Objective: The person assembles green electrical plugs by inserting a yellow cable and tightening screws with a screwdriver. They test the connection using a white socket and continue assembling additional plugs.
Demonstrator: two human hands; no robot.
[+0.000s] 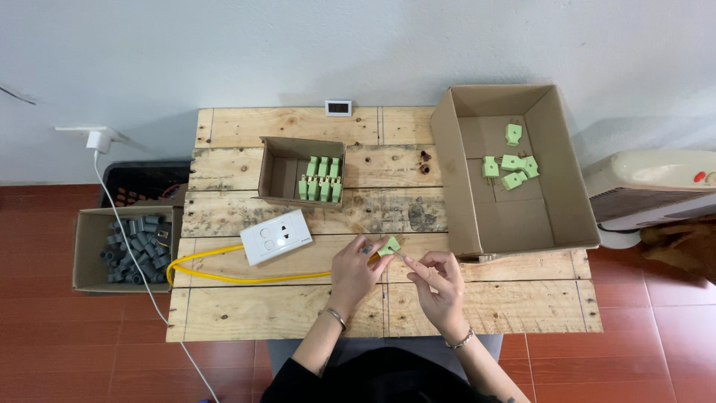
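Hands meet over the front middle of a pale wooden plank tabletop. Left hand has its fingers pinching a small green plug, held just above the boards, near the front left corner of the large box. Right hand sits just beside it, thumb and forefinger pressed together on a thin tool or pin whose tip points at the plug; too small to tell what it is. Both wrists carry thin bracelets. White socket block lies to the left of the hands, face up, with a yellow cable looping from it along the tabletop toward the left hand. Small open cardboard box behind the socket block holds two tidy rows of green plugs, standing close together. Large open cardboard box at the right, partly overhanging the tabletop's edge, holds a loose scatter of green plugs in its far half. Small dark-faced rectangular device at the back edge by the wall. On the red tile floor at left, a cardboard box of grey tubular pieces, a white cord running down past it from a wall adapter. Cream-coloured heater or fan on the floor at right.
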